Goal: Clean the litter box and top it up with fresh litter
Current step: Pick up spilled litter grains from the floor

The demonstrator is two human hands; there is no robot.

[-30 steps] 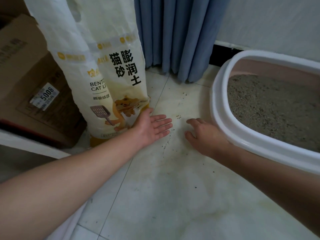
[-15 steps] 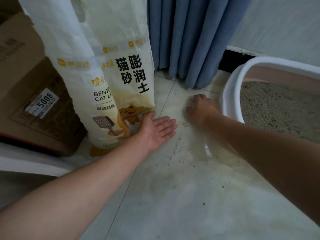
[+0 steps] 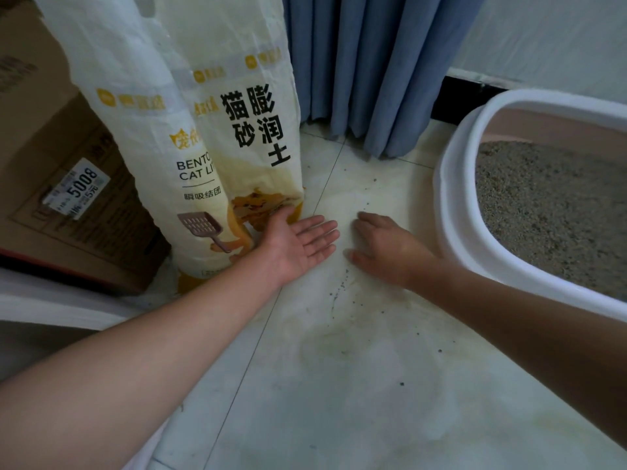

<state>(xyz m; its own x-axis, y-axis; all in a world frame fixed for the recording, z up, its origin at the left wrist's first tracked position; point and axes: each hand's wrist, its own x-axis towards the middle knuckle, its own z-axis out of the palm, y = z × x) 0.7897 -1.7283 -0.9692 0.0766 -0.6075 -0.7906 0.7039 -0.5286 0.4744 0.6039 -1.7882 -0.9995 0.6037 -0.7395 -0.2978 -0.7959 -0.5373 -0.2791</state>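
A white-rimmed litter box with pink inner walls stands at the right, filled with grey litter. A tall cream cat litter bag stands upright at the left. Scattered litter grains lie on the tiled floor between them. My left hand lies palm up on the floor with straight fingers, its thumb side against the bag's base. My right hand rests palm down on the floor just right of it, fingers lightly bent, holding nothing.
A cardboard box with a price label sits left of the bag. Blue curtains hang to the floor behind. A white wall and dark baseboard run behind the litter box.
My right hand has swept back from near the curtain toward my left palm, across the floor. My left hand has stayed in place by the bag.
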